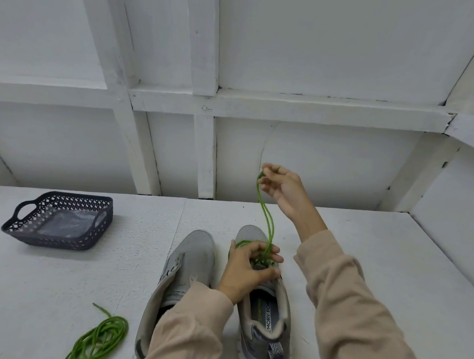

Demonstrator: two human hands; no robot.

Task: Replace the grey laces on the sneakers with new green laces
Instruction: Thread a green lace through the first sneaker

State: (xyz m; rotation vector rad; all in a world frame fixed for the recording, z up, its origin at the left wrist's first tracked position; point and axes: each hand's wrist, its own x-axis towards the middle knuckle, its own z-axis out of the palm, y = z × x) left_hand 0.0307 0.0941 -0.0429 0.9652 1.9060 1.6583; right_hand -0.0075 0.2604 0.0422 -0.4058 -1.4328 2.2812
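Two grey sneakers stand side by side on the white table, toes pointing away from me. The left sneaker (191, 261) has no lace in it that I can see. My left hand (247, 269) rests on the lacing area of the right sneaker (268, 316), fingers curled around the green lace there. My right hand (281, 188) is raised above the shoe and pinches the green lace (266, 218), which runs taut down to the eyelets. A second green lace (101, 336) lies coiled on the table at the lower left.
A dark perforated plastic basket (60, 220) with a clear plastic bag inside sits at the left of the table. A white panelled wall (233, 103) rises behind the table's far edge.
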